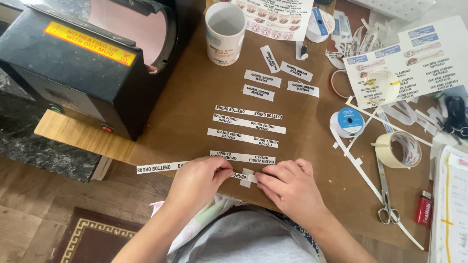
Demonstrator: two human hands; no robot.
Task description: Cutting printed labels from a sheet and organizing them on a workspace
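Brown work table (195, 97) over a wood floor with a patterned rug (92, 234), cluttered on the right side. Left hand (202, 181) at the near table edge, fingers curled and pressed down on a long white printed paper strip (161, 167) that runs out to the left past the hand. Right hand (287, 187) just beside it, fingertips pinching a small pale piece of tape (247, 176) that lies across the strip's end, between the two hands. Both hands are closed on the work, not spread.

Judged step: taping or joining the strip, tape piece being laid or smoothed. Next move likely calls for pressing the tape flat without shifting the strip, keeping the left hand as anchor.

Just beyond the hands, four more long printed strips (248, 125) lie in rows, apart from each other. Further up, short printed labels (262, 78) and a white mug (224, 31) standing upright. Far left, black mug heat press (73, 63) on a wooden board, well apart from the hands. Right side: masking tape roll (399, 149), blue-topped tape roll (347, 122), scissors (387, 204), red lighter (423, 208), printed label sheets (414, 58), paper offcuts scattered around.
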